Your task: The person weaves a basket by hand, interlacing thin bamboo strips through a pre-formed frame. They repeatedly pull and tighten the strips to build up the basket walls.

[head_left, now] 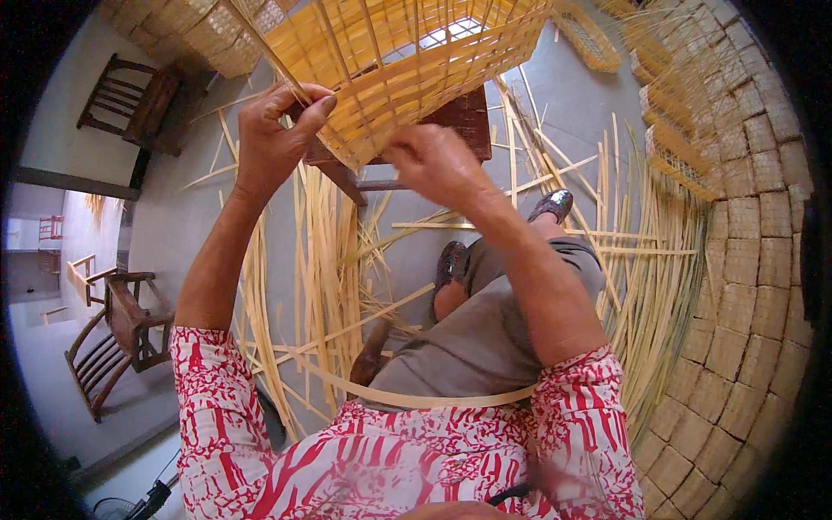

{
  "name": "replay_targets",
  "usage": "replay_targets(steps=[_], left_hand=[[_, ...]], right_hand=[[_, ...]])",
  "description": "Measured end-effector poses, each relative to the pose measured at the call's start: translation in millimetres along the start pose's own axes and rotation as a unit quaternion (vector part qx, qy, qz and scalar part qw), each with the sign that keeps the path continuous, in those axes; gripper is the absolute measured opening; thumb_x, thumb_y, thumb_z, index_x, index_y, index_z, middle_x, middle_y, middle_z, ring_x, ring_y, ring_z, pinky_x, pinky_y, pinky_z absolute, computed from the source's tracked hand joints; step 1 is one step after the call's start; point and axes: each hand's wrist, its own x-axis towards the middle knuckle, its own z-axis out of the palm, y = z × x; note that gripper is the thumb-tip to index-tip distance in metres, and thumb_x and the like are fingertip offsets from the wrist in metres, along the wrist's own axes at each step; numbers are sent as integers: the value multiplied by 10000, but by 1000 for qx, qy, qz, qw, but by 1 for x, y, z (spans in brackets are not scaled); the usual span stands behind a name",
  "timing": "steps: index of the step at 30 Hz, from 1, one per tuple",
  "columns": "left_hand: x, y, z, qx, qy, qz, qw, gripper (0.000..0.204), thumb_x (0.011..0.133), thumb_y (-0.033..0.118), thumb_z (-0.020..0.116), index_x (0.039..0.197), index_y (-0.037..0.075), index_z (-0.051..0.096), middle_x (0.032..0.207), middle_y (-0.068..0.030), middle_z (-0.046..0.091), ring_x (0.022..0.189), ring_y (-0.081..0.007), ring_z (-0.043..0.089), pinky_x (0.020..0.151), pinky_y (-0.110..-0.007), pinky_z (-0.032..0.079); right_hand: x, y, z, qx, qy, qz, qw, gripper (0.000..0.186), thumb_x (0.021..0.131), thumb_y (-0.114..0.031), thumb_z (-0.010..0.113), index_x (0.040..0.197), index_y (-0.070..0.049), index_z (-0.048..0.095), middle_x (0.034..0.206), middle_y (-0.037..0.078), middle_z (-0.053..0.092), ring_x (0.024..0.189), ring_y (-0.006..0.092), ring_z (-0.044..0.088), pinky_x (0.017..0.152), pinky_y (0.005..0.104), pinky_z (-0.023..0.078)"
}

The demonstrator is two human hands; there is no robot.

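Observation:
A half-woven basket of yellow bamboo strips [373,108] rests tilted on a dark red-brown wooden stool [459,121], with upright strips standing out of its wall. At the basket's left corner, my left hand [276,134] pinches a long bamboo strip [270,54] between thumb and fingers. My right hand [438,165] is at the lower edge of the basket, fingers curled together and slightly blurred. Whatever those fingers grip is hidden. Across my lap curves one thin pale strip [425,400].
Loose bamboo strips [325,286] litter the grey floor around the stool and my feet. Stacked woven baskets [745,286] line the right side. Unfinished baskets [680,156] stand at the far right. Wooden chairs [130,321] are on the left.

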Motion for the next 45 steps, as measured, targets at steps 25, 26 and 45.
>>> replay_targets(steps=[25,26,45], left_hand=[[9,5,21,-145,-30,38,988,94,843,88,754,889,17,713,791,-47,628,676,-112,582,610,-257,457],[10,3,24,-137,-29,40,989,92,848,89,750,883,18,704,810,-48,637,696,-114,576,635,-264,460],[8,-4,40,-142,-2,41,989,138,902,71,677,1025,43,733,815,-25,609,670,-92,538,593,-237,430]], right_hand=[[24,-32,-46,553,18,-77,830,414,972,-150,612,1362,-28,540,1244,87,631,1152,161,580,984,297,459],[22,-28,-48,531,13,-85,843,432,970,-153,619,1373,-27,532,1247,83,627,1164,156,568,1000,298,443],[14,-25,-28,703,173,70,687,234,938,-123,618,1125,-21,522,1055,115,628,988,235,642,888,370,548]])
